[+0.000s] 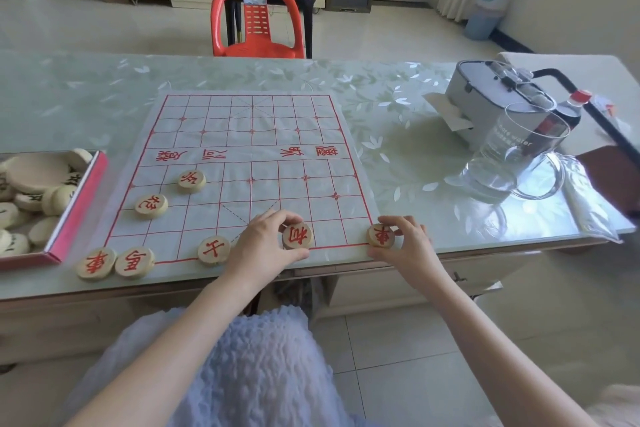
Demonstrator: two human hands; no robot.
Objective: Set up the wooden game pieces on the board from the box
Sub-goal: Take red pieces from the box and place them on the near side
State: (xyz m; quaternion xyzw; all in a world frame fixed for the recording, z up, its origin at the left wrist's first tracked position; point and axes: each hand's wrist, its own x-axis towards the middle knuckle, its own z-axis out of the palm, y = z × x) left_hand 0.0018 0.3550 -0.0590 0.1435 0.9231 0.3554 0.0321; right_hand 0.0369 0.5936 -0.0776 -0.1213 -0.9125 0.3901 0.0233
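Head view: left hand [265, 246] pinches a red-marked piece [297, 235] on the board [242, 149]; right hand [403, 243] grips the corner piece [381, 235].

Seven red-lettered wooden pieces [297, 235] on the board [242, 135], lower half of frame; one box [74, 215] of pieces at left; two hands [266, 246]; one red chair [258, 15]

Board centre and far half [249, 135]: unoccupied, open for reach.
Near row: pieces [135, 263] crowd left corner.
Left: box [74, 215] blocks counter edge.
Right: glass jug [519, 156], grey case [485, 97].
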